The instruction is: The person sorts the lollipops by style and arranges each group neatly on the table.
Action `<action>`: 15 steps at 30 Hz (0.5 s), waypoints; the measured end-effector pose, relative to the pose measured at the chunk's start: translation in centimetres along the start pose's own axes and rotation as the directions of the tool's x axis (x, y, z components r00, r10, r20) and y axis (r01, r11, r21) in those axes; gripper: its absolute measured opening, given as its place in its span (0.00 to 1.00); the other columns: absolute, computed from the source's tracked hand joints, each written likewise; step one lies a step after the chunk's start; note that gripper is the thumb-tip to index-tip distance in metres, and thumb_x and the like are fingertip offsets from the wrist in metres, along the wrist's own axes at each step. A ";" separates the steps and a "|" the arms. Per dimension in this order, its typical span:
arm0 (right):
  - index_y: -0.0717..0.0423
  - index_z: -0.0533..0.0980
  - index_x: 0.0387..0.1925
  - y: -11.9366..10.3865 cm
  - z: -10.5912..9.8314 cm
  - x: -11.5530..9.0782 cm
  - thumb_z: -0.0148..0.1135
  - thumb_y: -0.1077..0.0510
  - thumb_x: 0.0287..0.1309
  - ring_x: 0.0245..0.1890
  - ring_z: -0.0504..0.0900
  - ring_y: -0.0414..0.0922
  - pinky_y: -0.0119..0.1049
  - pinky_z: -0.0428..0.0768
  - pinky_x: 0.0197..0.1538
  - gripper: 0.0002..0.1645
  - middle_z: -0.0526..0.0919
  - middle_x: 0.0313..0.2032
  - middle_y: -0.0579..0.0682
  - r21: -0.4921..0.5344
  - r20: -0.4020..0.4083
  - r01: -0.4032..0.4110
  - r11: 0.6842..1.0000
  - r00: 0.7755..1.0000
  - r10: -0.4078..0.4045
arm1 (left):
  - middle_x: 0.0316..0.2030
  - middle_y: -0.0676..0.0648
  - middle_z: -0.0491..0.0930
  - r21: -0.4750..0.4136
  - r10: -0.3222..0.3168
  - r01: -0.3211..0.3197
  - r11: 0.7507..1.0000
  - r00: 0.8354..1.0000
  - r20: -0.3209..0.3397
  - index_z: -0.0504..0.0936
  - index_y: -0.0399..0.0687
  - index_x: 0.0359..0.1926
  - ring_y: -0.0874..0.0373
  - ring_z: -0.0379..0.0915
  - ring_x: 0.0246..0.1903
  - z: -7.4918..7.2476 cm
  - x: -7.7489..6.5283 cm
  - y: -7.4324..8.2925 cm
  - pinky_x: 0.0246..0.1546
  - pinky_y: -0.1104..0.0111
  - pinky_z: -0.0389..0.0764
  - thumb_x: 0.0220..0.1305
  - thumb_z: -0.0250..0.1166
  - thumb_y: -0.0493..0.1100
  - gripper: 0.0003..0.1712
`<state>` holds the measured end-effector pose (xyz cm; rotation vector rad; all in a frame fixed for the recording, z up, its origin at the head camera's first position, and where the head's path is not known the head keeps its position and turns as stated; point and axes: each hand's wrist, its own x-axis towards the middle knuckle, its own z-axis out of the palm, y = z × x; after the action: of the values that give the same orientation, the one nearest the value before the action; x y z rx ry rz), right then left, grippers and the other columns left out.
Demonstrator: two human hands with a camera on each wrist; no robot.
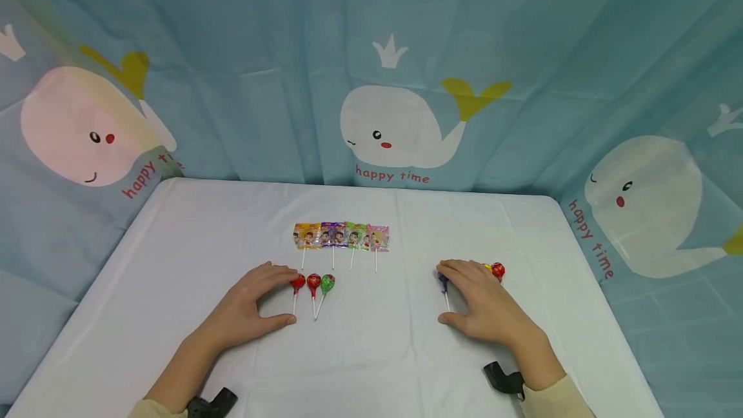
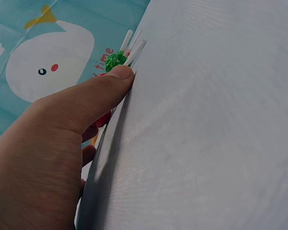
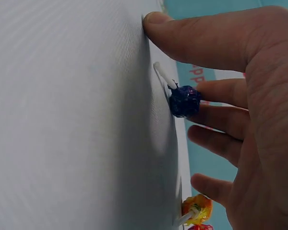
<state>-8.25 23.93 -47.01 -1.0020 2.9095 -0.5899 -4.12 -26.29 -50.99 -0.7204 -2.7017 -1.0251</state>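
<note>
My left hand (image 1: 255, 305) rests at the left end of a short row of lollipops, fingers and thumb spread apart. Its fingertips are right at the head of a red lollipop (image 1: 298, 283); the thumb lies near that stick's lower end. Beside it are another red lollipop (image 1: 313, 282) and a green lollipop (image 1: 327, 284), their sticks converging. On the right, my right hand (image 1: 482, 302) reaches over a dark blue lollipop (image 3: 185, 101), thumb and fingers apart around it, fingertips at its head. A yellow-orange lollipop (image 3: 197, 209) sits by the little finger, partly hidden in the head view.
Four flat-wrapped lollipops make a row farther back: orange (image 1: 307, 236), purple (image 1: 333, 235), green (image 1: 356, 236) and pink (image 1: 378, 238). Another red lollipop (image 1: 498, 270) lies beyond the right hand. A white cloth (image 1: 371, 366) covers the table; a blue whale-print curtain (image 1: 261, 82) surrounds it.
</note>
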 end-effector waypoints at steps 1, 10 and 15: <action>0.56 0.73 0.77 0.0 0.0 0.0 0.84 0.42 0.54 0.76 0.71 0.53 0.62 0.62 0.82 0.53 0.75 0.74 0.51 0.000 0.000 0.000 1.000 1.000 0.000 | 0.66 0.57 0.82 0.000 0.000 0.000 1.000 1.000 0.000 0.83 0.63 0.70 0.49 0.74 0.70 0.0 0.0 0.0 0.82 0.74 0.51 0.51 0.90 0.55 0.44; 0.57 0.74 0.76 0.2 -0.1 0.0 0.84 0.45 0.54 0.74 0.74 0.53 0.60 0.58 0.84 0.51 0.78 0.71 0.49 0.003 -0.003 0.009 1.000 1.000 -0.009 | 0.66 0.56 0.83 0.005 0.005 -0.005 1.000 1.000 -0.003 0.84 0.62 0.70 0.49 0.75 0.69 0.0 0.0 -0.1 0.82 0.73 0.51 0.50 0.90 0.55 0.45; 0.58 0.75 0.75 0.3 -0.2 -0.1 0.84 0.46 0.54 0.74 0.74 0.52 0.61 0.57 0.84 0.51 0.78 0.71 0.49 -0.006 0.001 0.018 1.000 1.000 -0.018 | 0.67 0.57 0.82 0.008 -0.020 0.020 1.000 1.000 0.005 0.83 0.64 0.70 0.49 0.73 0.71 -0.1 -0.1 0.0 0.82 0.75 0.50 0.50 0.90 0.56 0.45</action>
<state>-8.42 24.26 -46.98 -1.0297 2.9065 -0.5814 -4.04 -26.36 -50.94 -0.6973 -2.7215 -1.0178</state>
